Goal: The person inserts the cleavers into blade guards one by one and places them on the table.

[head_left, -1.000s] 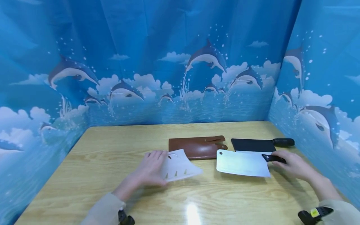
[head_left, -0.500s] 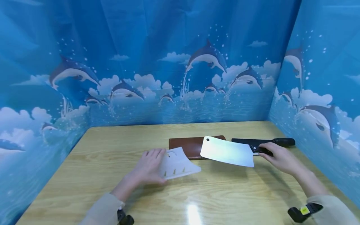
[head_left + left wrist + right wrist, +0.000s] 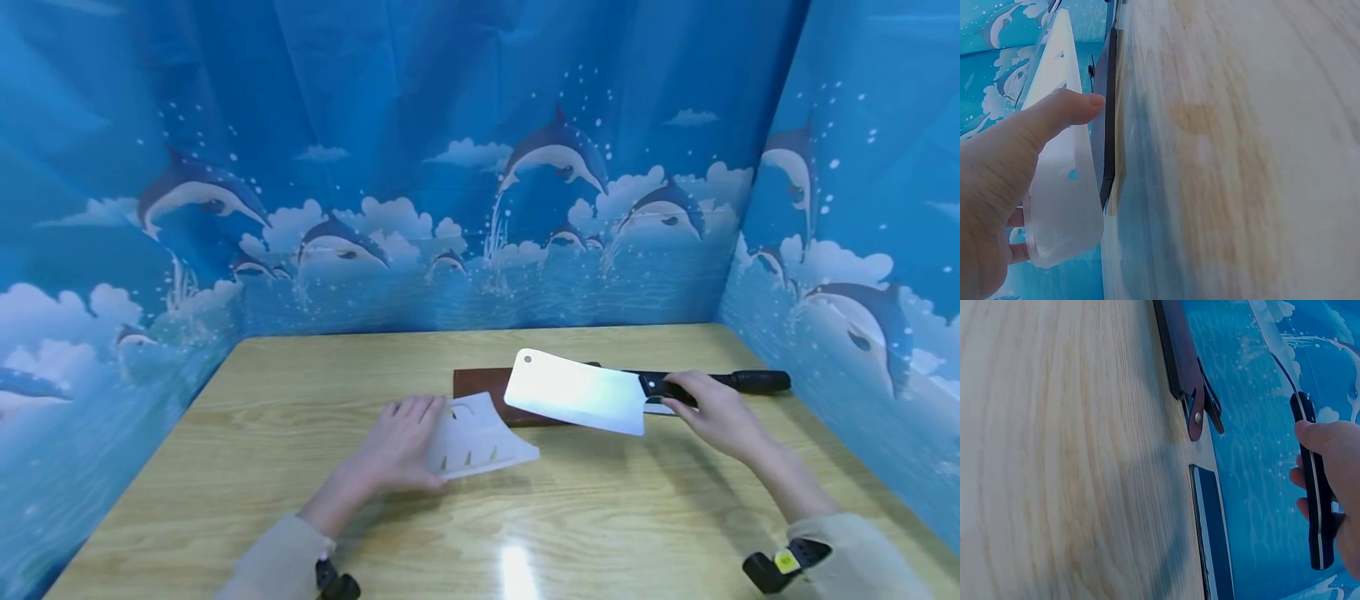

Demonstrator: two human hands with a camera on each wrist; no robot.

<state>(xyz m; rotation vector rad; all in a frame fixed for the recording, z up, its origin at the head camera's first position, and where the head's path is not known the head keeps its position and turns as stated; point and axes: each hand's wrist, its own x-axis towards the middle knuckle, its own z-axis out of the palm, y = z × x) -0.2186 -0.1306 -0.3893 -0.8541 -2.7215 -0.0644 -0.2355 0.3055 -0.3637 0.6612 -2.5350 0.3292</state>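
Note:
My left hand (image 3: 401, 446) pinches a white plastic blade guard (image 3: 476, 437) with slots along it, tilted above the table. In the left wrist view the thumb presses one face of the guard (image 3: 1063, 200), with fingertips behind it. My right hand (image 3: 716, 417) grips the black handle of a cleaver (image 3: 577, 392). Its shiny blade points left toward the guard, apart from it, and covers part of a brown leather sheath (image 3: 480, 382). In the right wrist view, fingers and thumb wrap the riveted cleaver handle (image 3: 1315, 494), raised off the table.
A second cleaver, dark-bladed with a black handle (image 3: 761, 381), lies at the right rear of the wooden table (image 3: 315, 375), partly hidden by the held one. The leather sheath's strap (image 3: 1196, 415) shows in the right wrist view. A dolphin-print curtain (image 3: 420, 100) encloses the back and sides.
My right hand has carried the cleaver leftward and slightly away from me, from in front of the dark cleaver to over the leather sheath. My left hand stays almost still with the guard.

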